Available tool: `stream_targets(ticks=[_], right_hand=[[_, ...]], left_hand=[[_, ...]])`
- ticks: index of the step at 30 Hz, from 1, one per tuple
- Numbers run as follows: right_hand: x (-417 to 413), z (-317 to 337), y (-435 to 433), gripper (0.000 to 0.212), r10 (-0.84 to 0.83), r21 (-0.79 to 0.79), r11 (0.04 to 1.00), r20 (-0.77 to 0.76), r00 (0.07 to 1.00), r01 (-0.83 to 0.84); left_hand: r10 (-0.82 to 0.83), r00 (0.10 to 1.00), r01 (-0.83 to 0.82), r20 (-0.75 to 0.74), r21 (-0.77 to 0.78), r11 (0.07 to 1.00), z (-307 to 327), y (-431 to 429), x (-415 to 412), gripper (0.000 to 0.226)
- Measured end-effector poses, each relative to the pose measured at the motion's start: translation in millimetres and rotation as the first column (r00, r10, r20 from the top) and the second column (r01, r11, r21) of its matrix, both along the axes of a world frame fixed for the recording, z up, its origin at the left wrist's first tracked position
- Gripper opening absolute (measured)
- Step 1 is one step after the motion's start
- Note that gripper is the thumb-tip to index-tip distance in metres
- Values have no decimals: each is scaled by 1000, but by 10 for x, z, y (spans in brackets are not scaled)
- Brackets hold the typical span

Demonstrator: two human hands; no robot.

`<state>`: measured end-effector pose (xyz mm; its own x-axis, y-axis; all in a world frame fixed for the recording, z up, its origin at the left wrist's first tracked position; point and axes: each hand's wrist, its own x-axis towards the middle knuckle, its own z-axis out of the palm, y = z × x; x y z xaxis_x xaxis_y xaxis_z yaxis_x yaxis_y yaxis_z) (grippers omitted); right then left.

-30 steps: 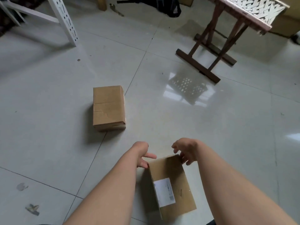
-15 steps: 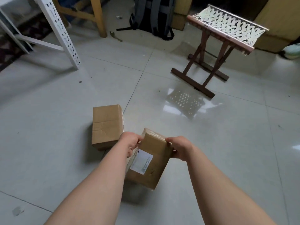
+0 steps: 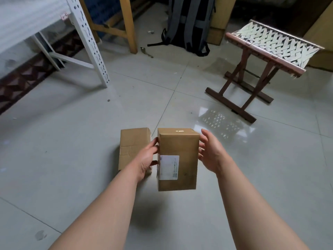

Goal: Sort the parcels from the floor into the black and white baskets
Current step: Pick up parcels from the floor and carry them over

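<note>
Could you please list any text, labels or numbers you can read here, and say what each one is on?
White shipping label on the upright brown cardboard parcel between both hands: printed lines and a small code square, too small to read.
Small pink tag on the white perforated metal rack: marks too blurred to read.
Nothing else bears text.

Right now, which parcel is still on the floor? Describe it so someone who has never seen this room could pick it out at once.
Start from the folding stool with the woven seat at the right and come down the tiled floor toward the person's hands. The plain parcel lies flat just beyond the left hand. Unlike the labelled parcel held upright beside it, it shows no white shipping label.
</note>
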<state>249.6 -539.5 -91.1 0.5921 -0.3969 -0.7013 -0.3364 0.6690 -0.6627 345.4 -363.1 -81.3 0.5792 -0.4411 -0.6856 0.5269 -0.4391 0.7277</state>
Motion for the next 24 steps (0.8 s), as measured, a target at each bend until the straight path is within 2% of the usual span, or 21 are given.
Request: stream_targets(ticks=[4, 8, 12, 16, 18, 22, 24], right_hand=[[452, 57, 224, 36, -12, 32, 999, 113, 994, 8], [834, 4, 556, 24, 15, 0, 1000, 192, 981, -16], [1027, -225, 784, 39, 58, -48, 998, 200, 978, -49], [1051, -351, 898, 33, 120, -99, 989, 138, 983, -107], [994, -396, 919, 32, 154, -135, 980, 66, 986, -144], [890, -560, 919, 59, 273, -138, 948, -104, 956, -286], [869, -624, 990, 63, 378, -98, 915, -127, 917, -391]], left_hand=[[92, 993, -96, 70, 54, 994, 154, 244, 422, 35], [246, 958, -253, 147, 30, 967, 116, 494, 756, 31], [263, 955, -275, 138, 74, 959, -94, 652, 901, 32], [252, 965, -259, 67, 114, 959, -325, 789, 943, 34], [260, 965, -261, 25, 118, 958, -422, 851, 939, 42], [275, 956, -263, -107, 112, 958, -632, 957, 971, 81], [266, 949, -248, -171, 116, 962, -668, 959, 962, 82]])
